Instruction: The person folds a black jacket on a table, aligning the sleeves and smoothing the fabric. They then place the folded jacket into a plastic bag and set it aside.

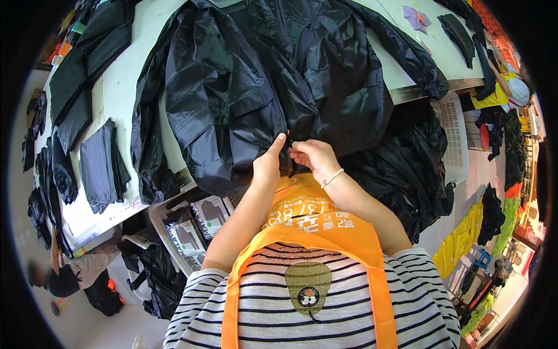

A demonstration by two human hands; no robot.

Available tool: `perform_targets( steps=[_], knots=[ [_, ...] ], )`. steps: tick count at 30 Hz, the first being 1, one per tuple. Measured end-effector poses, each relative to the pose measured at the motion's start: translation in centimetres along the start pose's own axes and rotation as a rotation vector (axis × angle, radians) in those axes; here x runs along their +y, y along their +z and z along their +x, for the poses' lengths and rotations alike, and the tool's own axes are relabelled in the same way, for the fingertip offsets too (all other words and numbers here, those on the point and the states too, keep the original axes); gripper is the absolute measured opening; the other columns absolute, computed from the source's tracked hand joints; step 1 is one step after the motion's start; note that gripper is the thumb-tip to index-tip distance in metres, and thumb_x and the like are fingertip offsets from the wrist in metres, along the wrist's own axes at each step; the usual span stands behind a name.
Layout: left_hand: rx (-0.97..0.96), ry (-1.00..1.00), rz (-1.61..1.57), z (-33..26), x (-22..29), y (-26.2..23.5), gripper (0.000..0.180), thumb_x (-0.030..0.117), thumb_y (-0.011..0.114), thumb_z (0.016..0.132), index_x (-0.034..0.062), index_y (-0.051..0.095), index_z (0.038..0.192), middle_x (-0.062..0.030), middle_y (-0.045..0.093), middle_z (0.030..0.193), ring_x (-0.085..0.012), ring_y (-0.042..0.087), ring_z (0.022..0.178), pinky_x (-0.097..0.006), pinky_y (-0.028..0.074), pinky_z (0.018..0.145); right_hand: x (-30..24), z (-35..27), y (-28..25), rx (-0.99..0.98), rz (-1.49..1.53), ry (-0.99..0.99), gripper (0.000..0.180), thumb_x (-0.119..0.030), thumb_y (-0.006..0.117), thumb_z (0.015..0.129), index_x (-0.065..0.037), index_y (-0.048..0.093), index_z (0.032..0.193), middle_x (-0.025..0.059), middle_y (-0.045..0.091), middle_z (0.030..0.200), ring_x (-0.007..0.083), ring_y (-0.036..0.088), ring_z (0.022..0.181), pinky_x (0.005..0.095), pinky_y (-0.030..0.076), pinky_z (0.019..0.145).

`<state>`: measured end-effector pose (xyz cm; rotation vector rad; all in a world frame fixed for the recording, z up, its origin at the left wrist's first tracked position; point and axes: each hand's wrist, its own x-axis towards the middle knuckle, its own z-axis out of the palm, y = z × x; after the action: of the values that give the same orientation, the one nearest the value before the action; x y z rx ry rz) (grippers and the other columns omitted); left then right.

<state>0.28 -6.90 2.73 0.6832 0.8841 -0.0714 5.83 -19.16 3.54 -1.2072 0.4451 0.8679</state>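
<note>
A shiny black jacket (221,87) lies spread over the table, its sleeves out to both sides and its lower hem hanging toward me. The front zipper (283,116) runs down the middle to the hem. My left hand (269,160) is closed on the jacket's front edge at the zipper's lower end, thumb on top. Right beside it, my right hand (314,156) pinches the opposite front edge near the zipper's bottom. The fingertips hide the zipper end itself, so I cannot tell whether its two sides are joined.
Stacked black fabric pieces (103,166) lie on the white table (131,215) at left. Below stands a white crate (174,244) with printed packages. At right, black garments (401,168) are heaped beside a white basket (453,134). Another person (75,276) is at far left.
</note>
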Motion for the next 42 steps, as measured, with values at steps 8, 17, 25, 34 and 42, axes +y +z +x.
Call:
perform_targets(
  steps=[8, 17, 25, 34, 42],
  knots=[
    [0.076, 0.009, -0.078, 0.6, -1.6, -0.5, 0.022, 0.020, 0.067, 0.087, -0.0003, 0.063, 0.094, -0.0095, 0.066, 0.090, -0.0194, 0.065, 0.074, -0.031, 0.054, 0.067, 0.1, -0.4, 0.3, 0.014, 0.018, -0.056, 0.010, -0.011, 0.068, 0.082, -0.004, 0.063, 0.077, 0.0081, 0.069, 0.080, 0.0135, 0.065, 0.070, 0.0235, 0.050, 0.066],
    [0.096, 0.054, -0.155, 0.0, -1.5, 0.4, 0.021, 0.019, 0.068, 0.087, -0.0004, 0.063, 0.092, -0.0088, 0.066, 0.087, -0.0193, 0.064, 0.074, -0.031, 0.053, 0.066, 0.9, -0.5, 0.2, -0.036, 0.174, -0.052, 0.010, -0.013, 0.068, 0.083, -0.004, 0.065, 0.081, 0.0064, 0.068, 0.082, 0.0121, 0.063, 0.074, 0.0229, 0.049, 0.069],
    [0.189, 0.207, 0.170, 2.6, -2.8, -1.1, 0.021, 0.019, 0.072, 0.083, -0.0007, 0.066, 0.086, -0.0063, 0.066, 0.081, -0.0142, 0.062, 0.066, -0.027, 0.050, 0.060, 1.1, -0.5, 0.6, 0.023, -0.345, -0.440, 0.011, -0.009, 0.065, 0.085, 0.000, 0.061, 0.079, 0.0035, 0.065, 0.068, 0.0088, 0.061, 0.061, 0.0217, 0.048, 0.059],
    [0.183, -0.030, 0.045, 1.3, -1.0, 1.1, 0.017, 0.014, 0.074, 0.079, -0.0002, 0.066, 0.085, -0.0080, 0.066, 0.080, -0.0183, 0.063, 0.066, -0.028, 0.051, 0.060, 0.4, -0.5, -0.1, 0.037, -0.065, 0.013, 0.010, -0.012, 0.064, 0.084, -0.003, 0.065, 0.081, 0.0062, 0.067, 0.079, 0.0131, 0.063, 0.073, 0.0231, 0.050, 0.066],
    [-0.054, 0.043, -0.169, 0.8, -1.8, 0.2, 0.020, 0.020, 0.065, 0.089, 0.0051, 0.066, 0.102, -0.0073, 0.066, 0.092, -0.0171, 0.063, 0.079, -0.030, 0.052, 0.073, 0.2, -0.3, -1.0, 0.033, 0.088, 0.075, 0.009, -0.011, 0.064, 0.084, -0.002, 0.066, 0.086, 0.0064, 0.069, 0.084, 0.0125, 0.064, 0.074, 0.0225, 0.051, 0.070]
  ],
)
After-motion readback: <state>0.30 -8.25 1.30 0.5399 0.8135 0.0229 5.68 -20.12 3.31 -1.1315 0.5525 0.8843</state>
